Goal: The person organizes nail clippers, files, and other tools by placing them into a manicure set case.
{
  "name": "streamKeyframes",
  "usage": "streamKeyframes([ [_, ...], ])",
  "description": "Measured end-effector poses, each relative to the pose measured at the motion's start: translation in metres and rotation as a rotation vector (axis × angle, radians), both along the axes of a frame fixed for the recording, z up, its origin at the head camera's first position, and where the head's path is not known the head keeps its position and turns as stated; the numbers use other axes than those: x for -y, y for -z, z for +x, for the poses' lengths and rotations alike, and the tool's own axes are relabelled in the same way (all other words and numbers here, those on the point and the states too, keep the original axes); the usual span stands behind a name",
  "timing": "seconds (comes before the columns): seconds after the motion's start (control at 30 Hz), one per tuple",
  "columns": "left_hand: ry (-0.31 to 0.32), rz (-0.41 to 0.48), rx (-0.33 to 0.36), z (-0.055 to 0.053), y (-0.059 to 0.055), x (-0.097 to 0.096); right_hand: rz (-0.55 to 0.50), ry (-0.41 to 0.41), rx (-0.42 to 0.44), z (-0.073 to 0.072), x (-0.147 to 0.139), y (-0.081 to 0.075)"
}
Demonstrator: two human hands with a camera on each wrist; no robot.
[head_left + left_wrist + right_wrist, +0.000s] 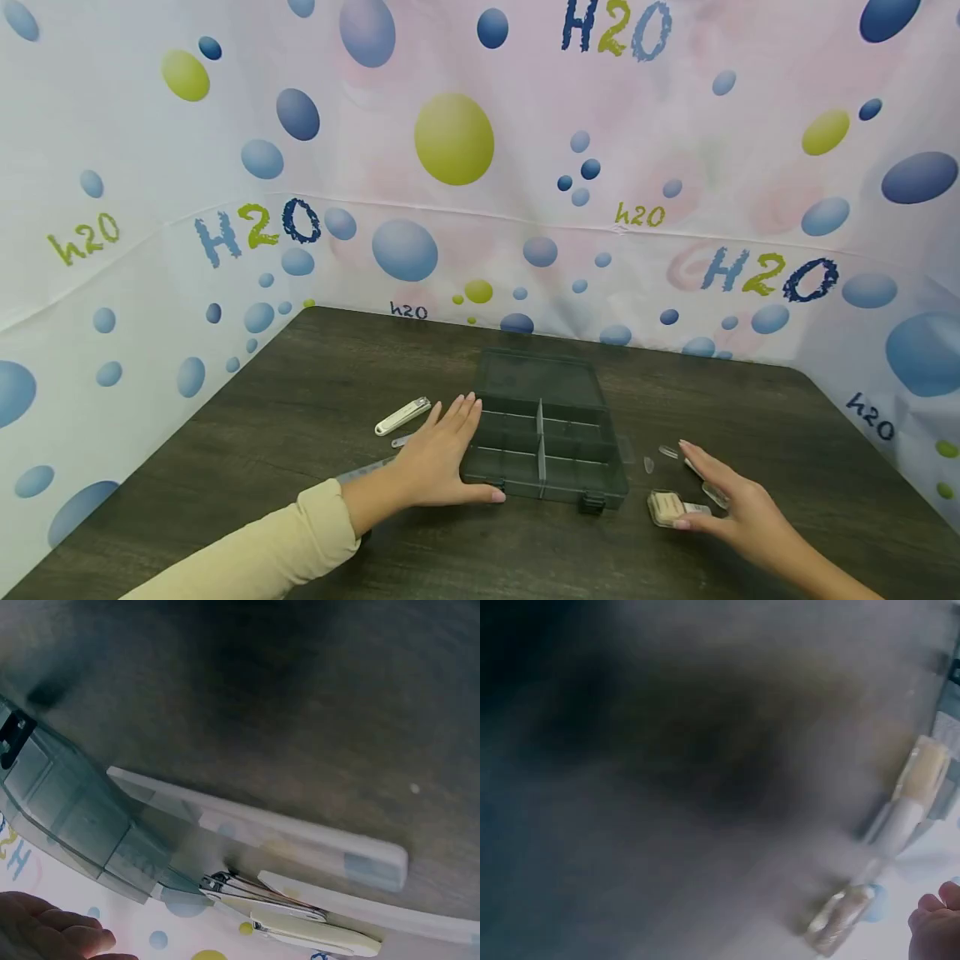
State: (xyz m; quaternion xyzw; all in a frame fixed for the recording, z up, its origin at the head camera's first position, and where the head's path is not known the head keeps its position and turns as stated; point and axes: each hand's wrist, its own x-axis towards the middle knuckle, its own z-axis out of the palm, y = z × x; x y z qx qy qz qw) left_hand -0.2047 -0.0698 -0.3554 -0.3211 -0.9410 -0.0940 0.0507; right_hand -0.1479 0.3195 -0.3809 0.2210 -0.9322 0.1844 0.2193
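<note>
A smoky plastic organizer box (581, 475) stands with its lid (536, 377) folded back, dividers parting its compartments. Over its left edge my left hand (438, 458) spreads with straight fingers; whether it touches the box cannot be told. Cream nail clippers (402, 417) lie left of that hand, and a smaller metal piece (402, 441) is partly covered by it. My right hand (738, 504) hovers with fingers apart around a small clear case with beige contents (666, 507). Small clear pieces (648, 465) lie nearby. Nothing is gripped by either hand.
Two long pale flat strips (300, 832) lie beside the clippers in the left wrist view, mostly hidden by the forearm in the head view. Another clear packet (840, 919) shows in the right wrist view. A printed curtain (457, 250) hangs behind the dark wooden table (337, 358).
</note>
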Motion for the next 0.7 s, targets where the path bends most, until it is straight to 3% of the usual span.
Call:
streamKeyframes([
  [0.23, 0.003, 0.003, 0.042, 0.0, 0.001, -0.002, -0.039, 0.122, 0.232, 0.007, -0.01, 0.008],
  [0.33, -0.002, 0.001, 0.045, -0.001, 0.003, -0.002, -0.036, 0.141, 0.279, 0.008, -0.012, 0.01],
  [0.53, 0.002, -0.005, 0.038, -0.004, 0.005, -0.002, -0.009, 0.191, 0.318, 0.006, -0.014, 0.012],
  [0.7, 0.003, -0.007, 0.047, -0.005, 0.005, -0.002, 0.006, 0.207, 0.293, 0.005, -0.016, 0.012],
])
